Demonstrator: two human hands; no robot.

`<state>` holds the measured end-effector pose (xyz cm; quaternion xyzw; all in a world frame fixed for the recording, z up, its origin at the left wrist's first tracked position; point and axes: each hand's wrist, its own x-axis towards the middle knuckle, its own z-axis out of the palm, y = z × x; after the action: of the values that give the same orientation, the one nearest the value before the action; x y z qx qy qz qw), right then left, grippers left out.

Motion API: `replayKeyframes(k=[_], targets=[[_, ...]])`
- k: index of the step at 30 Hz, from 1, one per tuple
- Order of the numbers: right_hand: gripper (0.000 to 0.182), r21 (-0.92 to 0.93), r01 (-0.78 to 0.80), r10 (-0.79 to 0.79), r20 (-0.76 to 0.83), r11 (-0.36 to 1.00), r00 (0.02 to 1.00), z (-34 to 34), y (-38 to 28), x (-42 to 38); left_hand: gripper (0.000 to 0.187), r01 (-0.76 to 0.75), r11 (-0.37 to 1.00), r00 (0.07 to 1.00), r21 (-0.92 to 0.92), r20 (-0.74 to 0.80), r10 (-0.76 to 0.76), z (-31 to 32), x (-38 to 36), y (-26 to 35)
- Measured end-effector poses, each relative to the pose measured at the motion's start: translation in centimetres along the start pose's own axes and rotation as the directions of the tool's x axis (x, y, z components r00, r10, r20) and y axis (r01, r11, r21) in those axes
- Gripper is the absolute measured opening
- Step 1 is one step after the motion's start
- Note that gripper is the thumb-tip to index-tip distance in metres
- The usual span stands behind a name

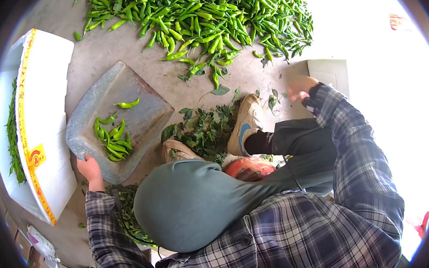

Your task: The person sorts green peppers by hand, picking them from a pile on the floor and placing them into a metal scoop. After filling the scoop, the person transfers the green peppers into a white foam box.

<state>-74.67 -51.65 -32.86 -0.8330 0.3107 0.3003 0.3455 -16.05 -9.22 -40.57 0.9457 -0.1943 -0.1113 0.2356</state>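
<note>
plaid shirt nearest, one; beyond the feet, one heap of green chili peppers, too many to count, on the floor. one white foam box stands left of one metal scoop bearing roughly ten loose chilies. two shoes flank torn leaves. left hand curls narrowly around the scoop's rim; right hand is blurred, its opening impossible to tell.
</note>
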Motion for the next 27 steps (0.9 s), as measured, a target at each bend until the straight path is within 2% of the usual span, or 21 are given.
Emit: replayKeyframes(k=[2,3,4,5,7,9,11,13,14,17,18,19,21,23,25,26,27], targets=[[0.022,-0.435,0.040,-0.064,-0.041,0.900,0.997,-0.1,-2.8,7.5,0.031,-0.010,1.000,1.000,-0.006,-0.009,0.010,0.0,-0.1,0.1],[0.021,-0.400,0.093,-0.163,-0.143,0.912,0.976,0.3,-4.9,10.6,0.031,-0.018,1.000,1.000,-0.014,-0.023,0.018,0.0,-0.1,0.3],[0.027,-0.293,0.011,-0.080,-0.226,0.956,0.971,-0.5,-9.8,12.0,0.031,-0.018,1.000,1.000,-0.015,-0.024,0.018,0.0,-0.1,0.4],[0.026,-0.370,0.080,-0.191,-0.276,0.926,0.942,0.7,-10.2,15.0,0.031,-0.010,1.000,1.000,0.000,-0.017,0.010,-0.2,-0.1,0.6],[0.031,-0.165,-0.180,0.124,-0.303,0.970,0.945,2.6,-12.0,19.2,0.031,0.003,1.000,1.000,0.016,-0.011,-0.003,-0.1,-0.1,0.1],[0.038,-0.057,-0.216,0.173,-0.418,0.975,0.892,4.9,-12.5,20.8,0.032,-0.008,1.000,1.000,-0.007,-0.006,0.008,0.2,0.3,-1.0],[0.037,-0.006,-0.221,0.203,-0.376,0.975,0.904,5.7,-13.0,21.2,0.032,0.000,1.000,1.000,0.000,-0.009,0.000,0.0,0.1,-0.5],[0.037,0.108,-0.261,0.281,-0.462,0.959,0.841,6.5,-13.3,20.5,0.032,0.002,1.000,1.000,0.011,-0.005,-0.002,-0.1,0.0,0.0],[0.035,0.123,-0.223,0.255,-0.461,0.967,0.850,5.8,-13.6,19.9,0.032,0.011,1.000,1.000,0.007,-0.007,-0.011,-0.1,-0.1,0.1],[0.030,0.017,-0.300,0.281,-0.396,0.954,0.874,4.2,-13.9,18.8,0.031,-0.004,1.000,1.000,0.008,-0.017,0.004,-0.1,-0.2,0.2],[0.032,-0.023,-0.235,0.209,-0.381,0.972,0.901,4.0,-14.1,18.6,0.031,-0.028,0.999,0.999,0.015,-0.026,0.028,-0.1,-0.1,0.3],[0.032,-0.024,-0.232,0.205,-0.383,0.972,0.901,2.5,-16.1,17.9,0.031,-0.027,1.000,0.999,0.015,-0.029,0.027,0.1,0.1,0.0],[0.035,0.297,-0.171,0.220,-0.140,0.939,0.965,-1.1,-23.0,15.3,0.030,0.004,1.000,1.000,0.018,-0.015,-0.004,0.4,0.3,-1.3],[0.043,0.411,-0.021,0.102,-0.176,0.912,0.979,-0.4,-26.8,16.0,0.030,0.018,1.000,1.000,0.005,-0.012,-0.018,0.2,0.1,-0.7],[0.045,0.704,0.162,-0.110,-0.119,0.692,0.987,0.9,-31.3,15.4,0.030,0.029,1.000,0.999,-0.008,-0.012,-0.029,0.0,0.1,-0.4],[0.045,0.705,0.165,-0.112,-0.121,0.690,0.986,1.2,-31.6,16.2,0.030,0.024,1.000,1.000,-0.005,-0.006,-0.024,0.1,0.1,-0.5],[0.041,0.556,0.275,-0.142,-0.271,0.784,0.952,1.9,-31.6,17.1,0.030,0.020,1.000,1.000,-0.002,0.002,-0.020,0.0,0.1,-0.3]])
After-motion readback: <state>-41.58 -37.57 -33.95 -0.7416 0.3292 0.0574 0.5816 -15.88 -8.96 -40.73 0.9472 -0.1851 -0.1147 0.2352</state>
